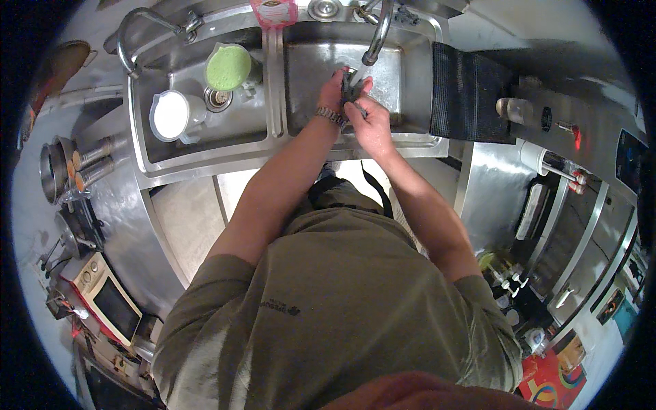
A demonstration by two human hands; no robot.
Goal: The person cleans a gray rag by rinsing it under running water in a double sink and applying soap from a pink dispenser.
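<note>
Over the right basin of a steel double sink (312,110), my left hand (331,95) and my right hand (371,122) hold a dark grey scouring pad or cloth (350,88) between them. Its exact kind is hard to tell, since fingers cover much of it. Water runs onto it from the right faucet (379,41). A metal-band watch (332,117) is on my left wrist. In the left basin stand a jug of foamy green liquid (228,67) and a jug of white liquid (171,116), close to the drain (219,98).
A second faucet (148,18) arches over the left basin. A pink container (275,11) and a round metal strainer (324,8) sit on the back rim. Right of the sink lies a black ribbed mat (469,95). A microwave (110,294) stands at lower left.
</note>
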